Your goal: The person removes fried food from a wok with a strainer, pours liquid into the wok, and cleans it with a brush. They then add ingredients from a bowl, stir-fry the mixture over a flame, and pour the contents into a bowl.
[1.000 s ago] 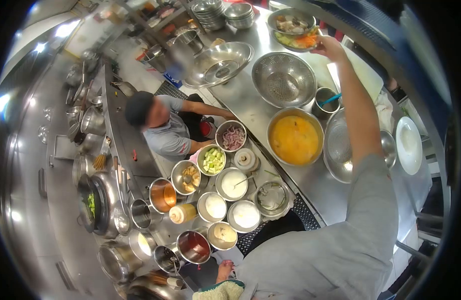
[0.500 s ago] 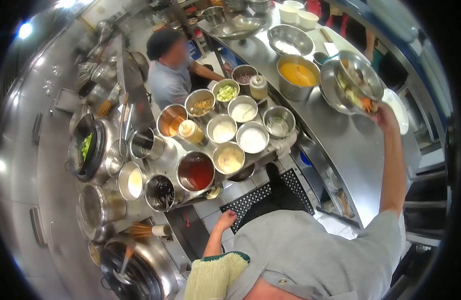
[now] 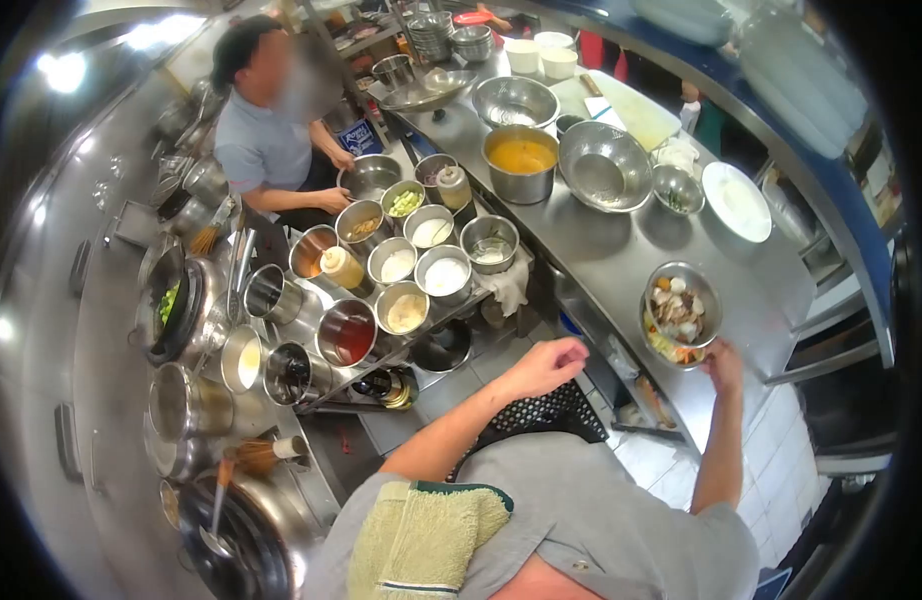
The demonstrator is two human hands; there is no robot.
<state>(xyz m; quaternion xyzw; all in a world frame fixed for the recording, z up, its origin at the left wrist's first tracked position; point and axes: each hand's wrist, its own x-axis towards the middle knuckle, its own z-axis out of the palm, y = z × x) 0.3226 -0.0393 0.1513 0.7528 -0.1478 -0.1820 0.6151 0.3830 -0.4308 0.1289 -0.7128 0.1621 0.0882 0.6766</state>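
My right hand (image 3: 721, 366) grips the rim of two metal bowls held one over the other near the steel counter's front edge. The upper metal bowl (image 3: 712, 292) contains mushrooms and other pale and brown pieces. Beneath it, shredded vegetables (image 3: 671, 348) in orange and pale green show in the lower bowl, which is mostly hidden. My left hand (image 3: 549, 366) is in front of my body with its fingers curled, and I see nothing in it. It is apart from the bowls, between the counter and the pots of ingredients.
On the steel counter (image 3: 751, 320) stand a pot of orange liquid (image 3: 519, 185), a large metal bowl (image 3: 606, 180), a small bowl (image 3: 678, 188) and a white oval plate (image 3: 736, 202). Sauce pots (image 3: 346, 333) crowd the left station beside woks (image 3: 166, 300). A co-worker (image 3: 271, 150) holds a metal pot (image 3: 371, 178).
My right hand has brought the bowls back toward me from the counter's far side. My left hand has risen and moved right. The co-worker is more upright, now with a metal pot in both hands.
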